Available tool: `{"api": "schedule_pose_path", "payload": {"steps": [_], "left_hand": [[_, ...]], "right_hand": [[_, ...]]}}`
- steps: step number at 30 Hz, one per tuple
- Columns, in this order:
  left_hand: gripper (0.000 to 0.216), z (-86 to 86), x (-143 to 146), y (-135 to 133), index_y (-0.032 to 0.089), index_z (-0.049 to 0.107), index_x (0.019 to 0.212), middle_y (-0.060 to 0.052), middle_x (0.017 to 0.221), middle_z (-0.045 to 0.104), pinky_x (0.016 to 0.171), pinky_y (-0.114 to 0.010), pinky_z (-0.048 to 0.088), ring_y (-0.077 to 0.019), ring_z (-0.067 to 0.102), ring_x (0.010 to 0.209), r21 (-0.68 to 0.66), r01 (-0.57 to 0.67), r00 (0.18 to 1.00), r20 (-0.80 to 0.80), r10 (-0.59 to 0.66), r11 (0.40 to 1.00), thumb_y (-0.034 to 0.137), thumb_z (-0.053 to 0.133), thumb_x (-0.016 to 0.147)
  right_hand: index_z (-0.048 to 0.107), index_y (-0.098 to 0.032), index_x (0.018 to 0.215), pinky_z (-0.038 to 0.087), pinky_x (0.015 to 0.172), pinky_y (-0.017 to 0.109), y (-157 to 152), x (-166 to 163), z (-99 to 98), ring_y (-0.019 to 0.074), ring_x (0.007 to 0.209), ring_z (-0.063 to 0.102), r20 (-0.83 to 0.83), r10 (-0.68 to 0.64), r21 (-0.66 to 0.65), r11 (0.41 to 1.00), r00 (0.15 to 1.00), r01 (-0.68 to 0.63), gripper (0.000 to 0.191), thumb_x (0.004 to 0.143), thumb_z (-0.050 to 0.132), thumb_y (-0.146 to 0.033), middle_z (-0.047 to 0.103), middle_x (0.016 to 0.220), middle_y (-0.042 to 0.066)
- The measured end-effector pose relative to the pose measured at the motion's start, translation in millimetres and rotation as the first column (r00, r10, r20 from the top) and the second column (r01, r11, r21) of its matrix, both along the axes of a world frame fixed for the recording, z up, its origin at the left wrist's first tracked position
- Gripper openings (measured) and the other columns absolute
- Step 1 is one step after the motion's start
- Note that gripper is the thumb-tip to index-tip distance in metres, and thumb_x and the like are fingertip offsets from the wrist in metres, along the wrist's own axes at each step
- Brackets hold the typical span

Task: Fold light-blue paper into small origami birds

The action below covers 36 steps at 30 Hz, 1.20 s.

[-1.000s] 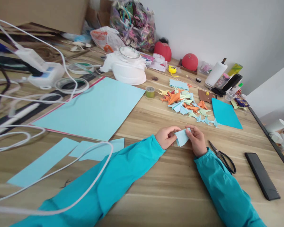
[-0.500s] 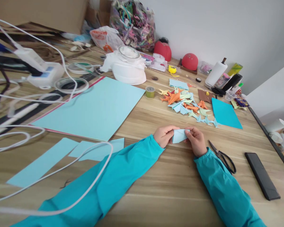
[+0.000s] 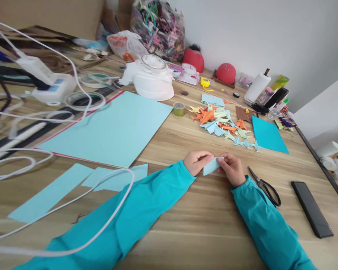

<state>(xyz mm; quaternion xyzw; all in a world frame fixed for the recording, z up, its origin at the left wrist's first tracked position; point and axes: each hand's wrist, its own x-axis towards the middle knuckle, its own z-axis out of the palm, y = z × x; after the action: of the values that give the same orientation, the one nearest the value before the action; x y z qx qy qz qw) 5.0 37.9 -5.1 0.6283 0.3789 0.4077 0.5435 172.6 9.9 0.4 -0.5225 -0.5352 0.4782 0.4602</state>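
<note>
A small folded piece of light blue paper [image 3: 211, 166] is pinched between both my hands just above the wooden table [image 3: 202, 221]. My left hand [image 3: 196, 162] grips its left edge with curled fingers. My right hand [image 3: 233, 169] holds the right corner between thumb and fingers. Both arms wear teal sleeves. Beyond my hands lies a pile of folded paper cranes [image 3: 221, 125] in orange, green and blue.
Black scissors [image 3: 264, 186] and a dark phone [image 3: 311, 209] lie right of my hands. A large light blue sheet [image 3: 112, 129] and paper strips [image 3: 73, 183] lie left, with white cables [image 3: 59, 210]. A teal paper stack [image 3: 267, 135], thread spool [image 3: 178, 109] and clutter sit behind.
The paper piece has been turned and flattened between my fingers, now lying lower and more horizontal. My hands stay in the same spot.
</note>
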Motion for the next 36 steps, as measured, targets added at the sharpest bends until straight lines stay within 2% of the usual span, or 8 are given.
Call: {"api": "schedule_pose_path", "payload": {"steps": [4, 10, 13, 19, 24, 31, 36], "left_hand": [[0.027, -2.5, 2, 2, 0.012, 0.067, 0.073, -0.003, 0.062, 0.064, 0.050, -0.020, 0.041, -0.0109, 0.052, 0.053, 0.189, -0.019, 0.994, -0.100, 0.038, 0.982, 0.033, 0.052, 0.076], [0.022, -3.7, 2, -1, 0.013, 0.068, 0.072, -0.005, 0.065, 0.067, 0.049, -0.021, 0.038, -0.0109, 0.052, 0.052, 0.283, -0.001, 0.980, -0.192, 0.058, 0.959, 0.028, 0.052, 0.076], [0.021, -1.2, 2, -2, 0.013, 0.066, 0.067, -0.003, 0.059, 0.063, 0.046, -0.020, 0.035, -0.0093, 0.048, 0.049, 0.259, 0.004, 0.982, -0.182, 0.045, 0.966, 0.028, 0.053, 0.075], [0.032, -0.9, 2, -1, 0.015, 0.050, 0.053, 0.005, 0.044, 0.042, 0.043, -0.020, 0.028, -0.0068, 0.036, 0.044, 0.165, -0.038, 0.995, -0.082, 0.052, 0.986, 0.039, 0.056, 0.074], [0.035, -2.8, 2, -1, 0.017, 0.043, 0.055, 0.006, 0.044, 0.041, 0.044, -0.020, 0.029, -0.0073, 0.036, 0.045, 0.136, -0.064, 0.997, -0.036, 0.069, 0.989, 0.042, 0.053, 0.077], [0.039, -1.5, 3, -1, 0.018, 0.040, 0.053, 0.007, 0.040, 0.039, 0.042, -0.020, 0.028, -0.0071, 0.036, 0.042, 0.074, -0.084, 0.995, -0.041, 0.087, 0.994, 0.046, 0.055, 0.075], [0.042, -3.8, 3, 1, 0.018, 0.036, 0.050, 0.007, 0.041, 0.036, 0.041, -0.020, 0.026, -0.0065, 0.033, 0.042, 0.094, -0.106, 0.993, -0.036, 0.110, 0.990, 0.046, 0.057, 0.073]], "right_hand": [[0.060, -0.018, 0.076, 0.042, 0.042, 0.022, 0, 0, -1.3, 0.0104, 0.043, 0.053, -0.002, -0.010, 0.004, 1.000, 1.000, 0.010, 0.033, 0.067, 0.069, -0.048, 0.058, 0.051, -0.004], [0.062, -0.018, 0.070, 0.046, 0.042, 0.022, -1, -2, -1.3, 0.0107, 0.046, 0.053, 0.030, 0.051, -0.012, 0.999, 0.998, -0.051, 0.032, 0.063, 0.073, -0.046, 0.059, 0.055, -0.002], [0.062, -0.017, 0.068, 0.045, 0.041, 0.021, -2, -3, 0.1, 0.0100, 0.045, 0.052, 0.035, 0.053, -0.007, 0.999, 0.998, -0.053, 0.030, 0.064, 0.072, -0.045, 0.059, 0.053, -0.002], [0.061, -0.017, 0.066, 0.041, 0.039, 0.020, -1, -2, -0.8, 0.0088, 0.041, 0.050, -0.028, -0.015, -0.020, 1.000, 0.999, 0.015, 0.029, 0.062, 0.075, -0.042, 0.059, 0.049, -0.004], [0.060, -0.016, 0.063, 0.039, 0.038, 0.020, 4, 2, -5.5, 0.0083, 0.039, 0.050, -0.108, -0.142, -0.018, 0.990, 0.984, 0.141, 0.029, 0.063, 0.074, -0.041, 0.059, 0.048, -0.003], [0.056, -0.016, 0.058, 0.028, 0.033, 0.018, 6, 5, -10.8, 0.0059, 0.032, 0.043, -0.162, -0.197, 0.007, 0.980, 0.967, 0.201, 0.031, 0.067, 0.072, -0.041, 0.055, 0.040, -0.004], [0.048, -0.018, 0.053, 0.024, 0.030, 0.017, 5, 4, -9.6, 0.0049, 0.028, 0.037, -0.155, -0.209, 0.003, 0.977, 0.965, 0.212, 0.038, 0.066, 0.071, -0.045, 0.053, 0.037, -0.005]]}}
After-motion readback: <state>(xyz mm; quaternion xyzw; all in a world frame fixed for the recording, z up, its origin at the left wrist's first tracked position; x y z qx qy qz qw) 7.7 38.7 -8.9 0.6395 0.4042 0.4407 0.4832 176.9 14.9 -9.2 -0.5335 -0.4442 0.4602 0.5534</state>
